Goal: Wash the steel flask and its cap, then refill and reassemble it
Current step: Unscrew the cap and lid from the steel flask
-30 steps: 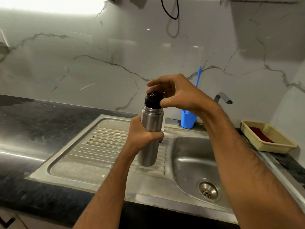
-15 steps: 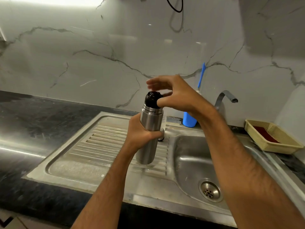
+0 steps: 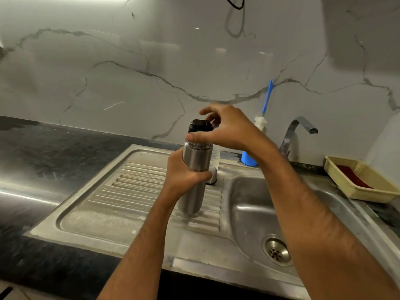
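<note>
A dark stone counter point(image 3: 54, 161) runs along the marbled wall, and a steel sink unit point(image 3: 104, 221) is set into it. The ribbed draining board lies to the left, the basin with its round drain point(image 3: 276, 252) to the right. A blue cup point(image 3: 248, 159) stands at the back beside the tap point(image 3: 296, 131). A woven yellow tray point(image 3: 368, 194) sits on the counter at the far right.

Blue brush holder point(image 3: 248, 159) nr tap point(image 3: 298, 132); basket point(image 3: 368, 192) w/ red pad, far right.

Dim, top-lit view; glare on wall point(image 3: 151, 50), edges warped.
</note>
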